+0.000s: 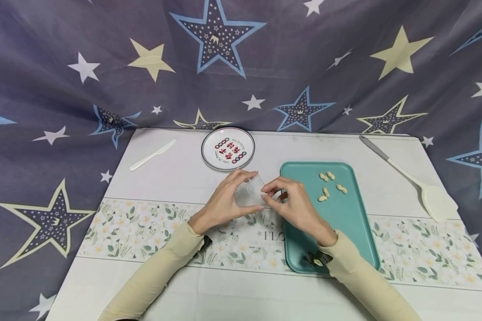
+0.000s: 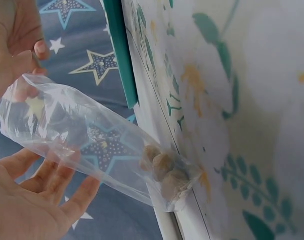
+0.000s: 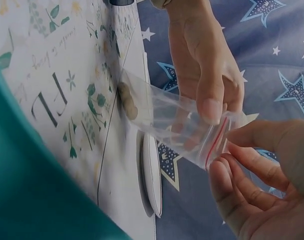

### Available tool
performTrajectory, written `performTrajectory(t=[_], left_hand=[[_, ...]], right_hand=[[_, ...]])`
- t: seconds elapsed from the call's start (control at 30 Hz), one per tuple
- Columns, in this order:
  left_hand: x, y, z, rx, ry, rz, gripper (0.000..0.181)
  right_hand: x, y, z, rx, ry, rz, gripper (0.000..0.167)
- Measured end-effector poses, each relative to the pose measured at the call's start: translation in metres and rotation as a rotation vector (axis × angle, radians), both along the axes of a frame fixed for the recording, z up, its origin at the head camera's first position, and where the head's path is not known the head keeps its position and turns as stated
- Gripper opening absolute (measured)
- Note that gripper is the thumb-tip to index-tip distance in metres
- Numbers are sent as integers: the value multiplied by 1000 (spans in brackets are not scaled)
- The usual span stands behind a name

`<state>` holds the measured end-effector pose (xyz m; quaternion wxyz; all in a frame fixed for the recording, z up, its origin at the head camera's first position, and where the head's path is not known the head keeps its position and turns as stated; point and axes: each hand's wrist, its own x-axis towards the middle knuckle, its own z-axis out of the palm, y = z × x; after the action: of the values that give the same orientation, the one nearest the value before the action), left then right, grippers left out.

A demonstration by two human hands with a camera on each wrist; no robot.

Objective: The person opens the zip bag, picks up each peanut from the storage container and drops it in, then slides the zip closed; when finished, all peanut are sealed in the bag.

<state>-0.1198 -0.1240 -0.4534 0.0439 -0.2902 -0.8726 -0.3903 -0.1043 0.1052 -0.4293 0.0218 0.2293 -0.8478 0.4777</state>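
Observation:
A clear zip-lock bag [image 1: 248,194] with a red seal line hangs upright between the two hands above the table. Several peanuts [image 2: 166,170] lie at the bottom of the bag. My left hand [image 1: 222,200] holds the bag from the left, thumb on one side and fingers on the other. At the bag's mouth, the right hand [image 1: 295,207] pinches the edge between thumb and fingertips. More peanuts [image 1: 341,189] are scattered on the far part of a teal tray [image 1: 345,232], to the right of the hands.
Behind the hands stands a round white plate [image 1: 225,154] with a dark rim and red print. A white plastic knife [image 1: 152,154] lies at the back left. To the right of the tray rests a long-handled white spatula [image 1: 435,200]. A starry curtain [image 1: 265,44] hangs behind the table.

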Motion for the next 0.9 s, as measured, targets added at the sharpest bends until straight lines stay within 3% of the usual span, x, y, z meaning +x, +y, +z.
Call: performTrajectory(t=[0.3,0.9], left_hand=[[-2,-2,3,-6,-1,21,91],[-2,-2,2,-25,-33,43,92]], right_hand=[[1,24,-5,48,19,-65,7],[4,85,-30,146,40,-161,14]])
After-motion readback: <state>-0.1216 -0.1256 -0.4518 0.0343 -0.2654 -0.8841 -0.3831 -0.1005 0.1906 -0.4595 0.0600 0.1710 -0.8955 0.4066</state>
